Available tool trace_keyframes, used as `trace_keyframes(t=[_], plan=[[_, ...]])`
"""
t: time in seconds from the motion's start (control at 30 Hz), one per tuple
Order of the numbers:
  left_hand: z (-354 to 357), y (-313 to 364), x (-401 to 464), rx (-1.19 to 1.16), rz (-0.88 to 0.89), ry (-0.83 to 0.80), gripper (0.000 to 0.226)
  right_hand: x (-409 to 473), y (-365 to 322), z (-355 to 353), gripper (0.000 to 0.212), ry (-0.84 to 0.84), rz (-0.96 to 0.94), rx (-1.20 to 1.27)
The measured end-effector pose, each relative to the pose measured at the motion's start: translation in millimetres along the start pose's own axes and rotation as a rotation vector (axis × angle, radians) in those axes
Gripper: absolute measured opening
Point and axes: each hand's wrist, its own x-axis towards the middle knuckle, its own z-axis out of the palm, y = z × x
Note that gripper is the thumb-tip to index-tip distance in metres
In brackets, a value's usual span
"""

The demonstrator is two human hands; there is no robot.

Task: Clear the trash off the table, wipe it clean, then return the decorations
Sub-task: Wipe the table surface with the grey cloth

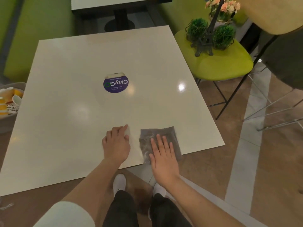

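The right hand (161,154) is pressing flat, fingers straight, on the grey cloth (159,141) at the tabletop's (73,128) five o'clock edge for wiping; the left hand (117,141) is curling round something small and pale.

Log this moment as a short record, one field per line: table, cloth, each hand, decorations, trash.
table: white square top, round purple sticker near its middle
cloth: grey, flat at the near right edge
right hand: fingers straight, pressing on the cloth
left hand: beside the cloth, fingers curled round something small and pale; cannot tell what
decorations: tower model, two green ball plants, all on the green chair
trash: cups in a bin at the left edge
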Motion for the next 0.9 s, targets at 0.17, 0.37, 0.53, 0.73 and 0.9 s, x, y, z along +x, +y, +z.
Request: trace_keyframes(t=[0.17,0.37,0.53,0.73,0.9], plan=[[-3.0,-1.4,2.7,-0.02,0.042,0.03,0.043,8.8,56.1,-19.0,0.057,-0.001,-0.004,-0.035],[-13.4,-20.4,4.9,-0.045,0.165,0.001,0.039,25.7,87.6,-41.9,0.064,0.03,0.344,-0.066],[-32.2,-65.5,1.7,-0.176,0.321,-0.023,0.036,42.6,28.6,-21.4,0.073,0.031,0.398,-0.038],[-51.7,-152.0,-6.8,-0.221,0.275,0.026,0.038,45.1,-143.0,22.3,0.064,0.034,0.181,-0.011],[-65.8,-221.5,-5.2,-0.223,0.206,0.065,0.039,39.0,-257.0,52.3,0.058,-0.016,-0.096,0.017]])
